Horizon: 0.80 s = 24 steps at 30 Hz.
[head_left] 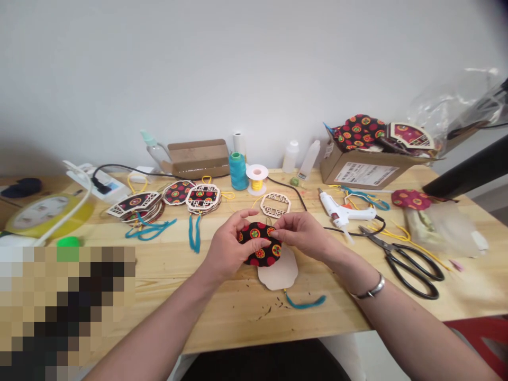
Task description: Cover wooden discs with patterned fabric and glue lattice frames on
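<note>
Between my hands is a scalloped piece covered in dark patterned fabric [260,253], with red, orange and green circles. My left hand [234,243] grips its left side, thumb across the front. At its upper right edge, the thumb and fingers of my right hand [299,233] pinch it. A plain pale wooden plaque [283,272] lies partly hidden beneath it, and a teal tassel [305,303] trails from the plaque's lower edge. Just behind my hands, a cut-out wooden lattice frame [275,204] lies on the table.
A white glue gun [345,210] and black-handled scissors [408,262] lie to the right. Finished ornaments [203,198] with tassels are stacked at left. Thread spools [238,172] stand at the back, and a cardboard box [357,172] of fabric pieces sits back right.
</note>
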Motion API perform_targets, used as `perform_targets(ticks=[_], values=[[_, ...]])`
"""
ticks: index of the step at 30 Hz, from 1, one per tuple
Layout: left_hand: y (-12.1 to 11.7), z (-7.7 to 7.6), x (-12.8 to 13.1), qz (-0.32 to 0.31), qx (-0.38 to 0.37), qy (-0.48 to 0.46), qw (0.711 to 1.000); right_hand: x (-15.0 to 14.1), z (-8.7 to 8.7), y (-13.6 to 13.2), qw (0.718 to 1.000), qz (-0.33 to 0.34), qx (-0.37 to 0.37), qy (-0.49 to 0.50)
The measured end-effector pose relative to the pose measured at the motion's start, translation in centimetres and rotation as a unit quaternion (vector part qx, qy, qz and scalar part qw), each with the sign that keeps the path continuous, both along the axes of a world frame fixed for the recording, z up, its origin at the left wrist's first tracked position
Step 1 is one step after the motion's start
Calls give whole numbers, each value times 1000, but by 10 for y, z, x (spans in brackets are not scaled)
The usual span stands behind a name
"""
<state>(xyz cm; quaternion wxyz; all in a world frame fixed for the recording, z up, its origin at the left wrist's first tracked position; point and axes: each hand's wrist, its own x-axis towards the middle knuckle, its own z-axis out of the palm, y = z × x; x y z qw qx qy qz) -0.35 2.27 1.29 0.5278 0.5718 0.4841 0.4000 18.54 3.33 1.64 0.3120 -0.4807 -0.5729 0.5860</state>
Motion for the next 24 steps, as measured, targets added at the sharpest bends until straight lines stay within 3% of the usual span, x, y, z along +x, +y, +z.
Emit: perform_targets(ticks=[6, 14, 17, 21, 24], values=[[-6, -5, 0, 31, 111, 119, 986, -3, 3, -4, 999, 46, 7, -9], [-4, -5, 1, 94, 153, 173, 968, -3, 8, -5, 998, 57, 6, -4], [1, -1, -4, 133, 116, 154, 972, 5, 9, -4, 998, 48, -10, 30], [9, 6, -18, 188, 36, 92, 977, 20, 9, 4, 993, -20, -39, 113], [10, 8, -26, 212, 51, 74, 973, 28, 10, 9, 988, -48, -49, 140]])
